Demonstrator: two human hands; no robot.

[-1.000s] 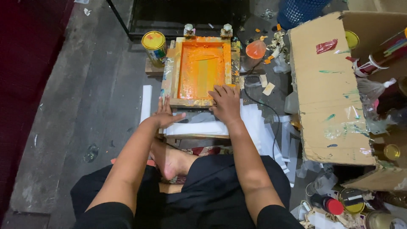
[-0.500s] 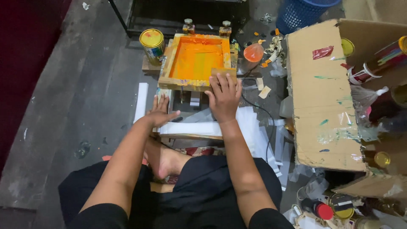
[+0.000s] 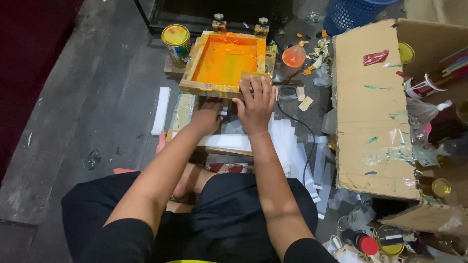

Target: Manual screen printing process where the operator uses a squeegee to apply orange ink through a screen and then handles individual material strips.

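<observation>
One view only, from the head camera, with every place told from the wooden frame.
Frame: a wooden frame (image 3: 225, 63) with an orange-inked screen, its far edge at two clamps (image 3: 241, 22), its near edge looking raised off the low surface (image 3: 229, 142) beneath.
Right hand: the right hand (image 3: 255, 103) lies flat on the frame's near right corner, fingers (image 3: 257, 86) spread wide and pressing the wood rather than gripping it.
Left hand: the left hand (image 3: 206, 117) sits just below the frame's near edge, reaching under it; its fingers are hidden by the wood, so I cannot tell whether they are wide, narrow or holding something.
White sheet: a pale strip (image 3: 229, 141) lies across the surface just nearer the person than the frame, beside the left wrist.
Tin: a yellow-lidded tin (image 3: 176, 43) stands touching or just beside the frame's far left corner.
Orange blob: a round orange lump (image 3: 294, 56) sits just right of the frame, among paper scraps.
Box: a paint-smeared cardboard box (image 3: 370, 107) stands well to the right of the frame.
Doing it well: judging from the pose, keep the right palm steady so the frame does not drop on the left hand, keep fingers off the wet ink, and slide whatever lies below squarely under the screen.
</observation>
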